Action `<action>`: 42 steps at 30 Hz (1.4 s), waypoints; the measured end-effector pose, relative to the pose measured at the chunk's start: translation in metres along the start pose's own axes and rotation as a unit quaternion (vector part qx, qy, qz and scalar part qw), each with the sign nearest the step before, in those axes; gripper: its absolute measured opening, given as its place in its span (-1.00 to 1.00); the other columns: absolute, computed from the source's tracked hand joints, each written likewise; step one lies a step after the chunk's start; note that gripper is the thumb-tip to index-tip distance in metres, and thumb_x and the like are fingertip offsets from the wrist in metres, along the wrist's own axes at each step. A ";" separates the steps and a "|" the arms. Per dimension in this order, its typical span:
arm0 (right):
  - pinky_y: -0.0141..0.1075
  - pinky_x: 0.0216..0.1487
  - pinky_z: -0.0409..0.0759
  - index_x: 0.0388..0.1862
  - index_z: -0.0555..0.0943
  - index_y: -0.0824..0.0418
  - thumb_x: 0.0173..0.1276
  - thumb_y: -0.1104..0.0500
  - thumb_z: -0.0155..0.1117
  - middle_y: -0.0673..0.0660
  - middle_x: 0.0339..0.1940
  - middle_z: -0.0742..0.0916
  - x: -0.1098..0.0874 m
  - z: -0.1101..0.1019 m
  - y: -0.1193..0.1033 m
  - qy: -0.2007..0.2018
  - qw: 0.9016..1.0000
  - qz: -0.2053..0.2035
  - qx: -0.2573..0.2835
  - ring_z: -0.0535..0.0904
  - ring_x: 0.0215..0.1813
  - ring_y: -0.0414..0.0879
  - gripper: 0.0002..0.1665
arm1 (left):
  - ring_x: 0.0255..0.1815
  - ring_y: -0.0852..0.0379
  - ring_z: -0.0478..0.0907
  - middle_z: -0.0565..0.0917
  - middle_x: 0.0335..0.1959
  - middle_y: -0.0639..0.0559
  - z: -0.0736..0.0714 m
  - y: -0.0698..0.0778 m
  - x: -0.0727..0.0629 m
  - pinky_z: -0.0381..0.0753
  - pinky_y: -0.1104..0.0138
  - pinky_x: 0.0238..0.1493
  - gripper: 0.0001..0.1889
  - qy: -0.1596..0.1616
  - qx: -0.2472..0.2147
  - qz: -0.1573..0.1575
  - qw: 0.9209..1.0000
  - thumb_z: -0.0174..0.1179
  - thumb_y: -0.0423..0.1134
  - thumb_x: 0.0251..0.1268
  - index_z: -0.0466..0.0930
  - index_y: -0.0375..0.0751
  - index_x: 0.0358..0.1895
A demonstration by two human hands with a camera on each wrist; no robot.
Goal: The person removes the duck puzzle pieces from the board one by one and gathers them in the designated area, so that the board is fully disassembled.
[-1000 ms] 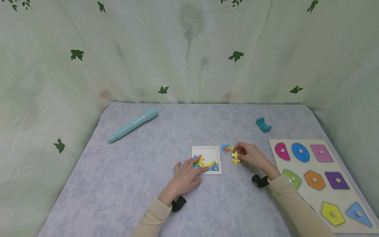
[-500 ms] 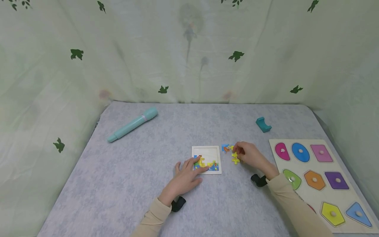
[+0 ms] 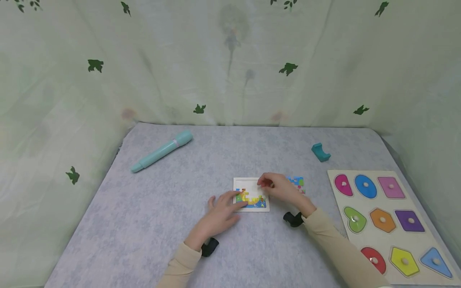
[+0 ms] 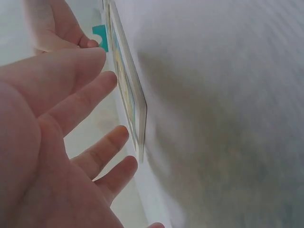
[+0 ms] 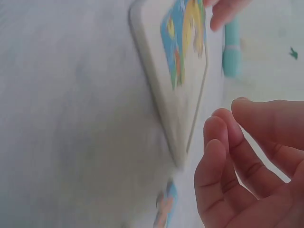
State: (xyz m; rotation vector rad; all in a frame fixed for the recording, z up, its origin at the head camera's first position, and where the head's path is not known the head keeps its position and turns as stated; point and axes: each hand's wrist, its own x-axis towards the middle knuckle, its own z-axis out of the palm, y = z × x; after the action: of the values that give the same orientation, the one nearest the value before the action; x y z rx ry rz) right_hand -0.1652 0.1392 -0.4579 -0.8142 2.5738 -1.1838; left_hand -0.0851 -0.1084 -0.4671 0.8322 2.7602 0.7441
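Note:
A small square jigsaw tray (image 3: 237, 182) with a pale rim lies mid-table, its lower part filled with blue and yellow pieces (image 3: 256, 201). My left hand (image 3: 220, 218) rests at its lower left with fingers spread, the fingertips over the picture. In the left wrist view those fingers (image 4: 114, 137) reach along the tray's edge. Over the tray's right side is my right hand (image 3: 284, 192), thumb and fingertips drawn together; I cannot tell whether a piece is between them. Colourful loose jigsaw pieces (image 3: 297, 182) lie just right of the tray, partly hidden by that hand.
At the right lies a large knob puzzle board (image 3: 363, 248) with coloured shapes. A teal curved block (image 3: 320, 152) sits behind it, and a long mint-coloured stick with a thicker end (image 3: 162, 151) lies at the back left. Pale cloth (image 3: 230, 80) hangs behind the table.
My right hand has moved left from the loose pieces to above the tray's right side, uncovering some blue and green pieces. The left hand has shifted slightly left and stays at the tray.

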 end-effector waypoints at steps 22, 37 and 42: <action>-0.31 -0.21 0.51 -0.15 0.61 0.28 0.19 0.50 0.14 0.07 -0.20 0.67 0.023 0.037 -0.019 -0.041 0.998 0.007 0.050 0.53 -0.26 -0.14 -0.71 | 0.42 -0.13 0.09 0.24 0.43 -0.04 -0.005 -0.009 -0.008 -0.15 -0.33 0.20 -0.61 0.001 -0.034 -0.041 0.999 0.12 -0.18 0.41 0.52 0.01 0.27; -0.32 -0.28 0.46 -0.14 0.60 0.24 0.23 0.52 0.10 0.05 -0.30 0.59 0.028 0.040 -0.020 -0.041 0.998 -0.023 0.038 0.44 -0.35 -0.15 -0.69 | 0.39 -0.13 0.13 0.27 0.42 -0.05 -0.005 -0.009 -0.009 -0.12 -0.32 0.19 -0.62 0.008 -0.037 -0.033 0.999 0.13 -0.20 0.40 0.53 -0.03 0.26; -0.32 -0.32 0.45 -0.12 0.58 0.21 0.30 0.47 0.11 0.05 -0.35 0.62 0.027 0.039 -0.017 -0.042 0.998 -0.027 0.044 0.43 -0.39 -0.14 -0.74 | 0.39 -0.12 0.12 0.27 0.41 -0.05 -0.005 -0.008 -0.009 -0.12 -0.31 0.19 -0.62 0.009 -0.038 -0.034 0.999 0.13 -0.21 0.40 0.53 -0.03 0.25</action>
State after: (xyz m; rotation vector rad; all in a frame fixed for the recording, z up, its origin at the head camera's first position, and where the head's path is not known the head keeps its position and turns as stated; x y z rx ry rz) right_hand -0.1660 0.0904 -0.4695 -0.8993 2.4292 -1.2421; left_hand -0.0831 -0.1216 -0.4668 0.7165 2.7414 0.8416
